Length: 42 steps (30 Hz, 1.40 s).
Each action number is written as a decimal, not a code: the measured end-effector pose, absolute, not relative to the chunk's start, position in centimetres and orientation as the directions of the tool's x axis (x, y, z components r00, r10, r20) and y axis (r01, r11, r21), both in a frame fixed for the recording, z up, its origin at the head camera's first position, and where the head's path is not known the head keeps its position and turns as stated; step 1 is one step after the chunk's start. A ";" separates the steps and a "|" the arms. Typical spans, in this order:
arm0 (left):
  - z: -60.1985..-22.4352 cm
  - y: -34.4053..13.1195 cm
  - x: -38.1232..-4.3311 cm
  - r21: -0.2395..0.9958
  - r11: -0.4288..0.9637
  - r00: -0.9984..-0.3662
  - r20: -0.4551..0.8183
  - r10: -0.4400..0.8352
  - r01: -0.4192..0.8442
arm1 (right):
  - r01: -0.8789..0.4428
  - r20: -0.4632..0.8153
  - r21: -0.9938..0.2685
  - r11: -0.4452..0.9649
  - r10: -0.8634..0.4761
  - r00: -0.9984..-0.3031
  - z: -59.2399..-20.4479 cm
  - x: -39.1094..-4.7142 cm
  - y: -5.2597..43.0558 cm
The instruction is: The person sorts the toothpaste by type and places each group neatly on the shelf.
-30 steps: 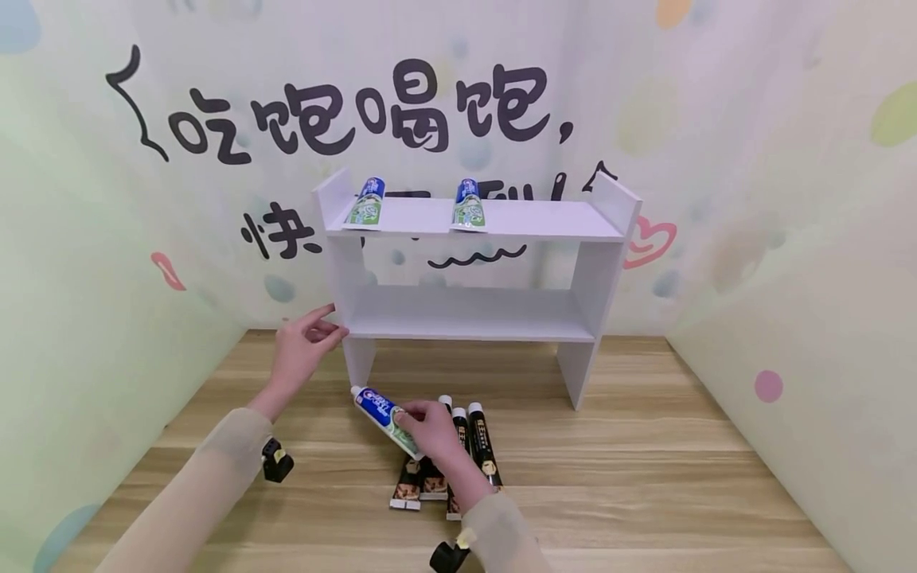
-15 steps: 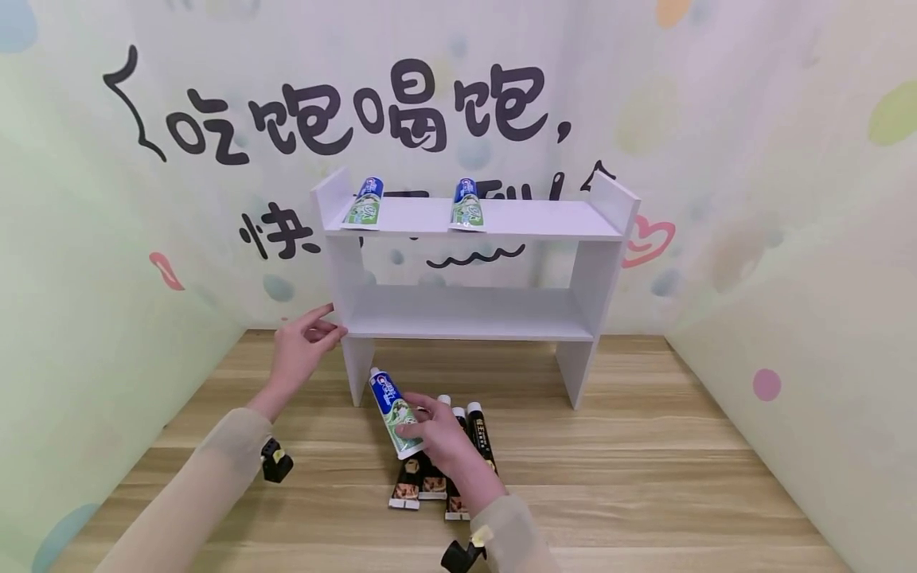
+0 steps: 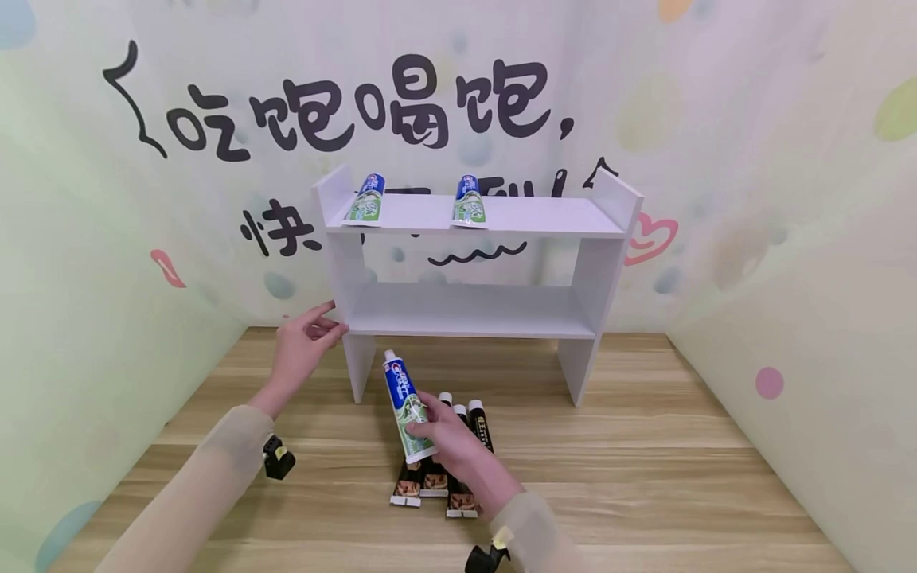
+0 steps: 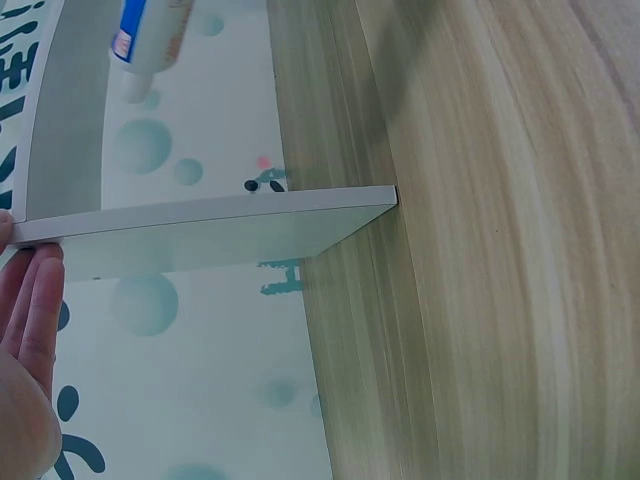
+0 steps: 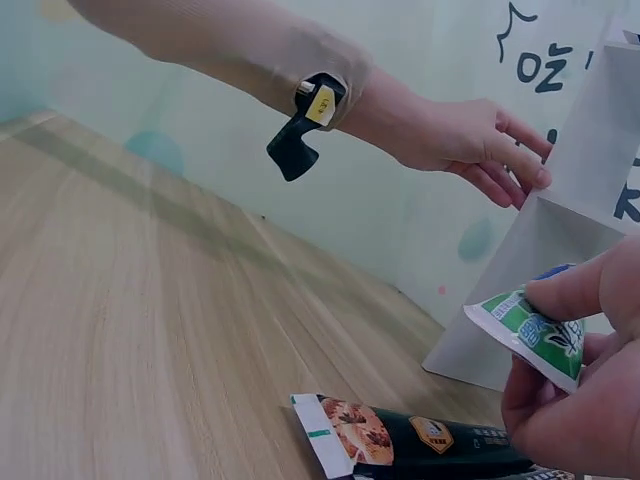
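Low centre of the frame, held tube (image 3: pixel 402 398): up off the table (image 3: pixel 645 461), in front of the shelf (image 3: pixel 466 312), its cap (image 3: pixel 390 356) leaning to the upper left and its flat green tail toward the viewer.
Its change: a second ago it slanted hard to the left; it has since swung steeper, so its cap now sits higher and further right in the frame.
Right hand (image 3: pixel 466 454), lower centre: pinches the held tube near the tail, thumb on the printed face and fingers on the other side, spread only as wide as the tube; it has shifted a little rightward with the swing.
Left hand (image 3: pixel 301 350), left of centre: thumb and fingertips take the edge of the left panel (image 3: pixel 349 274), the same as a second ago; how firmly, I cannot tell.
Shelf tubes (image 3: pixel 469 203), upper centre: two, also blue and green, one beside the left panel, one near the middle of the top board (image 3: pixel 423 213); neither has moved.
Black tubes (image 3: pixel 462 503), bottom centre: bunched on the table, partly hidden by the right hand, their number unclear; left as they were.
Meaning: the swing looks like a turning of the held tube, not a release; its blue end now points away, much like the two above, and it rests on neither board.
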State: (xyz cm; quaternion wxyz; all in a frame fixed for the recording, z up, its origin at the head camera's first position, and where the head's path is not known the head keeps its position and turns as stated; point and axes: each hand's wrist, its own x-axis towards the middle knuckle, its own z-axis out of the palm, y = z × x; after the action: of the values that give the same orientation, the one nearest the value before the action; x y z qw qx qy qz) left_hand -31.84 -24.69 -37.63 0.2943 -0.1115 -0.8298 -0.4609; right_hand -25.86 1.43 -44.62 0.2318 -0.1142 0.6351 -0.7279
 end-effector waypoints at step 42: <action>-37.7 -24.7 -32.0 0.699 0.530 -0.789 0.608 -0.086 0.481 | 0.000 0.018 -0.999 -0.052 -0.346 -0.938 -37.8 -24.1 9.0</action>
State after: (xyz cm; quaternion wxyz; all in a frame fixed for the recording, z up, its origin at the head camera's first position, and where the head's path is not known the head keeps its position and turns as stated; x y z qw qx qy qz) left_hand -31.97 -24.70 -37.73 0.3015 -0.1201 -0.8209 -0.4699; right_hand -24.07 9.04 -37.76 0.1210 -0.1276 0.6776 -0.7141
